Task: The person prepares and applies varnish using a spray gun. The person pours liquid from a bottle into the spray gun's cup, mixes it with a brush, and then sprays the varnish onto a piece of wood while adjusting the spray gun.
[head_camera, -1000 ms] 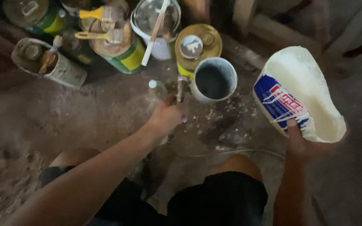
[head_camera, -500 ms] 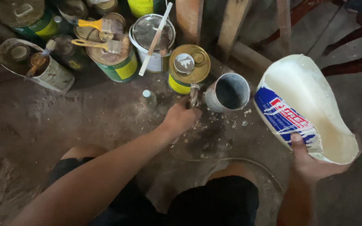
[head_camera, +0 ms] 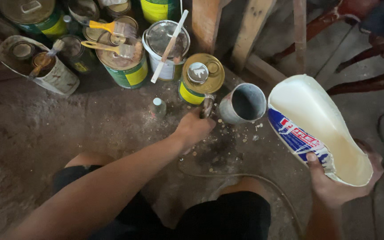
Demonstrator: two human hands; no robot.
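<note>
Tool (head_camera: 207, 106) in left hand (head_camera: 194, 129), seemingly metal

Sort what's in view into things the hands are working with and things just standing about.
In hand: cut-open white jug held by the right hand; small metal tool gripped by the left hand; grey cup beside it.

Standing about: yellow-lidded can, paintbrushes, small bottle.

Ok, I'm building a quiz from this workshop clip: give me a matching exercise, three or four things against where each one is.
Things:
1. cut white jug
2. grey can
3. white stick
4. small bottle

Places:
A. across the open white tin
B. standing left of the yellow-lidded tin
C. in the right hand
D. tipped by the left hand

Pairs: 1-C, 2-D, 3-A, 4-B
</note>
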